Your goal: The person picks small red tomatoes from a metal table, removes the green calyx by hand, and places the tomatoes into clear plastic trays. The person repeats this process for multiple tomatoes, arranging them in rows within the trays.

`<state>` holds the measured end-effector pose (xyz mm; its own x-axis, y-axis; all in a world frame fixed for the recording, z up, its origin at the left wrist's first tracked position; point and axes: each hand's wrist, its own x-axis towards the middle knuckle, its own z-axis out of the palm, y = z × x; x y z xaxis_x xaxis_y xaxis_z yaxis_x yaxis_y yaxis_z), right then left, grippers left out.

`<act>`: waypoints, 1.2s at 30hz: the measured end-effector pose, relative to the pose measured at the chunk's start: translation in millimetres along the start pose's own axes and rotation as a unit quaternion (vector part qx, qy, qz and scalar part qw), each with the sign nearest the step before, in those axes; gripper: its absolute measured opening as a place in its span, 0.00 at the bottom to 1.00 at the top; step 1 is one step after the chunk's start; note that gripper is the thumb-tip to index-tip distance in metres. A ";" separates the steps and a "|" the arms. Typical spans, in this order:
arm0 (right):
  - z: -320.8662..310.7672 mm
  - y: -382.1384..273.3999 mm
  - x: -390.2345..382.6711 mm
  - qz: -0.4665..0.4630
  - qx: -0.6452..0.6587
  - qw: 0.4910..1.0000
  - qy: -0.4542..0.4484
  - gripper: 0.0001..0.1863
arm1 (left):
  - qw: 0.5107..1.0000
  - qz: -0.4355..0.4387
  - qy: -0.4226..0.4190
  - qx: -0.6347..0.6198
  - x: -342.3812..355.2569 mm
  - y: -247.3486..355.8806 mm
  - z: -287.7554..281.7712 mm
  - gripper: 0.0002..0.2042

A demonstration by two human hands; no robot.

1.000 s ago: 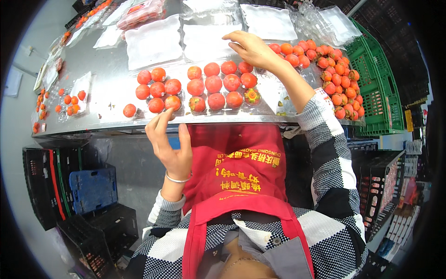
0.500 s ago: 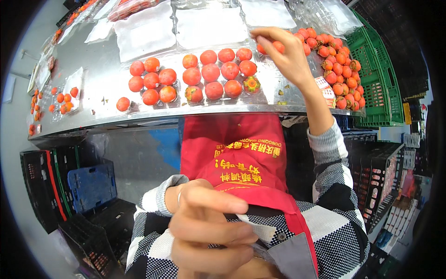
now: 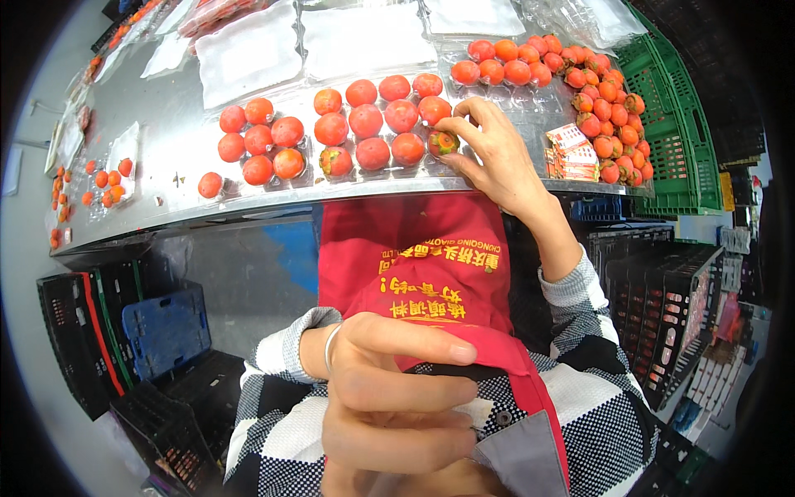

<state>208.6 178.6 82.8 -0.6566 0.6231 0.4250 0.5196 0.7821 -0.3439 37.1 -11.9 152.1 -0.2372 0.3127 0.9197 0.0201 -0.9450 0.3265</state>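
Note:
My right hand (image 3: 489, 153) is at the table's near edge, its thumb and fingers closed round a persimmon (image 3: 443, 143) whose green-brown leafy cap faces up. That fruit is the near right one in a clear tray of red-orange persimmons (image 3: 365, 121) in rows. Close up in front of my chest, my left hand (image 3: 406, 398) has its fingers curled; its palm side is hidden, so anything in it cannot be seen. Left of the full tray lies another group of persimmons (image 3: 258, 139). Beyond my right hand, a clear tray (image 3: 530, 99) holds persimmons in its far rows.
Loose persimmons (image 3: 609, 112) are heaped on the table's right, beside a green crate (image 3: 662, 124). Printed cards (image 3: 571, 153) lie near the edge. White-lined trays (image 3: 368, 41) stand along the back. Black crates (image 3: 662, 306) flank me below the table (image 3: 182, 182).
My right hand has come down and left from the far tray to the capped persimmon and closed on it. My left hand has shifted slightly right, still curled. The view has shifted a little.

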 end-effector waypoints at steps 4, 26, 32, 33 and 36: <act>1.1 1.8 -1.6 0.021 0.057 0.998 0.002 0.20 | 0.999 0.016 0.030 0.036 -7.8 -5.9 2.0 0.25; 81.4 -95.2 -68.6 0.309 0.634 0.709 0.020 0.14 | 0.876 -0.437 -0.028 0.200 -121.7 -65.7 -71.6 0.26; 94.1 -99.5 -72.6 0.333 0.567 0.753 -0.023 0.13 | 0.862 -0.432 -0.093 0.248 -129.5 -63.4 -83.7 0.27; 96.2 -100.2 -72.8 0.336 0.566 0.752 -0.022 0.13 | 0.861 -0.443 -0.096 0.229 -131.0 -64.1 -86.1 0.27; 102.0 -103.7 -73.6 0.342 0.586 0.735 -0.011 0.13 | 0.868 -0.461 -0.087 0.162 -135.8 -68.0 -90.1 0.27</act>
<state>147.3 51.2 1.8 -0.4764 0.8580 -0.1919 -0.0868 -0.2631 -0.9608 -19.5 1.2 -14.6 -0.1478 0.9581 0.2452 0.1789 -0.2179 0.9594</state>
